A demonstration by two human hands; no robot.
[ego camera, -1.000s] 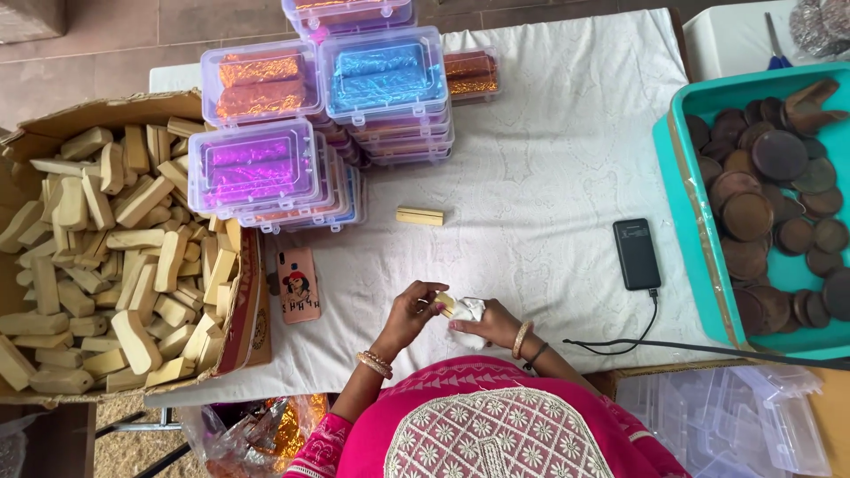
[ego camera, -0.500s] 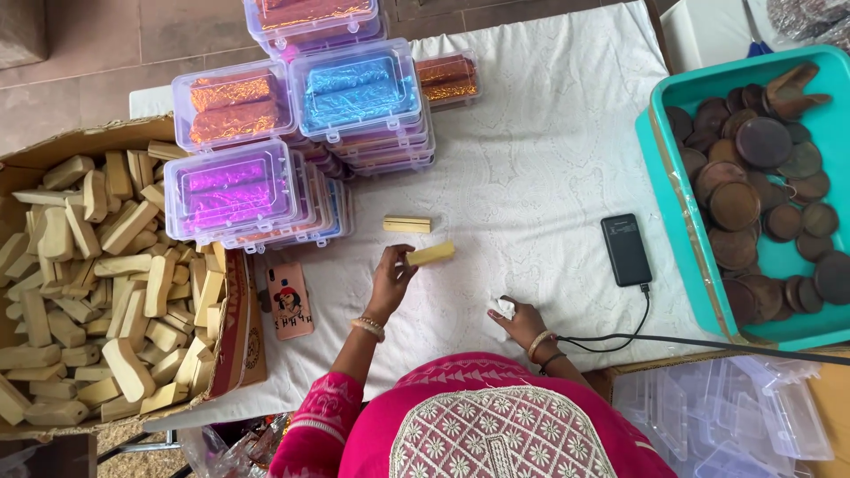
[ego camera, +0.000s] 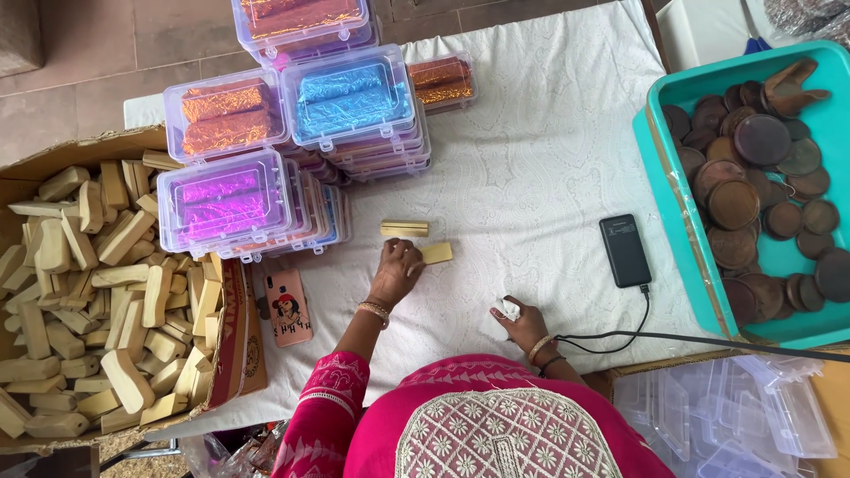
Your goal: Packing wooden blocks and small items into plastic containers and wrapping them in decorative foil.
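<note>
your right hand (ego camera: 522, 320) is bunched tight around the white cloth (ego camera: 505, 309), down on the table near you. your left hand (ego camera: 396, 270) has its fingers pinched on a tan block (ego camera: 435, 253), setting it just below another block (ego camera: 405, 228). so two look wiped, and the cardboard box (ego camera: 232, 354) beside you looks full, loads left.

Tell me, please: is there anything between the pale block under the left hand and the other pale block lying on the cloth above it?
Nothing visible. The left hand holds a pale block on the white cloth, and only bare cloth separates it from the second pale block. The stacked clear boxes stand off to the left.
</note>
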